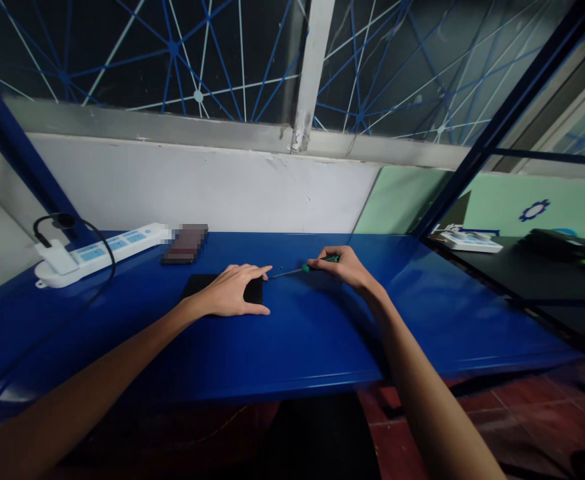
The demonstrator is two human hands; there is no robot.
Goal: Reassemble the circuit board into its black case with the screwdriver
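Observation:
A flat black rectangular object [254,291] lies on the blue table [297,347]. Across its top rests my left hand [229,291], fingers stretched to the right and thumb spread apart near the front edge; the palm hides much of the object. My right hand [341,264] is closed around the green handle of a screwdriver [305,268]. Its thin metal shaft points left, nearly level, and the tip is close to my left fingertips at the object's right edge. Whether the tip touches anything, I cannot tell. A tiny dark speck [281,268] shows just behind the shaft.
A white power strip [117,248] with a plugged-in black cable [111,257] stands at the back left. Beside it lies a phone-like slab [186,245], partly blurred. Blue frame posts [465,180] rise at both sides, and a wall [222,190] borders the back.

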